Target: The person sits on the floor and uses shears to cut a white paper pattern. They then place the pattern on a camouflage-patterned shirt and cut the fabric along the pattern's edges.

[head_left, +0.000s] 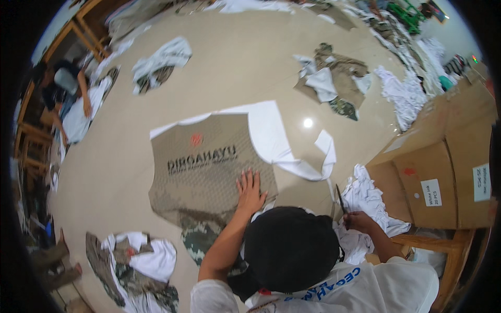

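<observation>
Brown printed cloth panel (pixel 206 143) lies flat on glossy beige floor (pixel 235 57), white fabric (pixel 267 130) bordering its upper and right edges. Left hand (pixel 250 192): fingers spread flat near the lower right edge, gripping nothing. Right hand (pixel 360 221): fingers closed round a dark bladed tool (pixel 340 198), beside heaped white scraps (pixel 365 198), which crowd that side. Floor separates panel from upper-left cloth bundle (pixel 169 55).

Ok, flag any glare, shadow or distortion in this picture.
Head view: round glare on the floor; head view: soft shadow beside the brown fabric under the left hand; head view: cardboard box looks bowed near the rim, picture corners black.
</observation>
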### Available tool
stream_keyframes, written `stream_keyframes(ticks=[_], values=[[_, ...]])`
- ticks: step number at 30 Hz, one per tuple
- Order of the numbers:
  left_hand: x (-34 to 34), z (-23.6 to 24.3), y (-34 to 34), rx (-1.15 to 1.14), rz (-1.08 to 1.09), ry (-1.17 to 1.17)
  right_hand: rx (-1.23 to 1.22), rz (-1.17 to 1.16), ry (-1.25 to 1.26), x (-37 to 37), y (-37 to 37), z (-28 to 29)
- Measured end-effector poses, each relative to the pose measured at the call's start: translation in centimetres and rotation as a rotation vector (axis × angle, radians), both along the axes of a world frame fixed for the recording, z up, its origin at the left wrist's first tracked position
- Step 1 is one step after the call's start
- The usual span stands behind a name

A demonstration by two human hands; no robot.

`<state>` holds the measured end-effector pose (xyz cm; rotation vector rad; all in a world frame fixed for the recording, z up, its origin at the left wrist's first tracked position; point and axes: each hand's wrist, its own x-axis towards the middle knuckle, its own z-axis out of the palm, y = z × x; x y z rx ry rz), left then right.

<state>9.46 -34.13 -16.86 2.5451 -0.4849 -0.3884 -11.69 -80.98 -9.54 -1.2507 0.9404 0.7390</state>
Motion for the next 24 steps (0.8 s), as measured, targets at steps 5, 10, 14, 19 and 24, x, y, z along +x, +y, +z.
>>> stream_keyframes(ticks=[5,10,14,19,24], values=[[0.6,0.4,-0.1,0.044,0.001,0.038,0.147,-0.050,0.031,0.7,1.4,2.5],[0.7,-1.0,0.1,0.009,0.115,-0.063,-0.178,0.630,-0.187,3.3,3.7,4.8],[0.7,-1.7,0.4,-0.036,0.205,-0.138,-0.353,0.869,-0.269,6.5,5.9,5.2],[0.1,-1.4,1.1,-0.045,0.172,-0.069,-0.362,0.835,-0.294,9.1,6.8,3.9],[0.9,-0.6,0.8,0.004,0.172,-0.019,-0.375,0.821,-0.343,10.7,5.9,3.9]])
